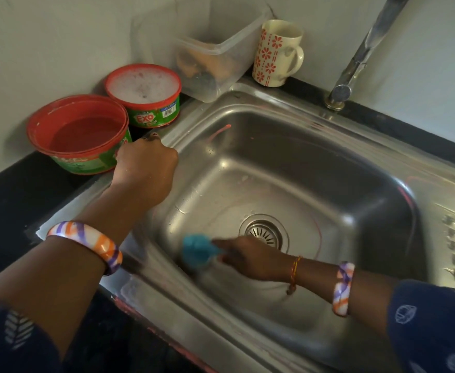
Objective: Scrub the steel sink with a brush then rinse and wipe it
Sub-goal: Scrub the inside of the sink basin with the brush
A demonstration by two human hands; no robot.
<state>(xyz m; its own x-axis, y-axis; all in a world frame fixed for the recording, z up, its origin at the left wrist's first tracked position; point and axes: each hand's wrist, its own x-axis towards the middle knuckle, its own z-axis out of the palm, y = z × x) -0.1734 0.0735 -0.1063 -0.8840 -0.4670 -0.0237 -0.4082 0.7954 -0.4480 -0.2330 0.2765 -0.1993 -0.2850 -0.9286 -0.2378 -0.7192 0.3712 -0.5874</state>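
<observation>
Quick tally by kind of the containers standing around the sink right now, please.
Red-rimmed tubs: 2, one holding water, one holding foam
Clear plastic boxes: 1
Mugs: 1
Total: 4

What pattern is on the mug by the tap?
Red flowers and dashes on the cream mug, seen in the head view.

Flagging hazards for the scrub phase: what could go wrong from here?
1. The left hand rests on the sink rim right beside the water-filled red tub; a nudge might spill it.
2. The right hand scrubs with the blue brush near the drain strainer; bristles could snag.
</observation>
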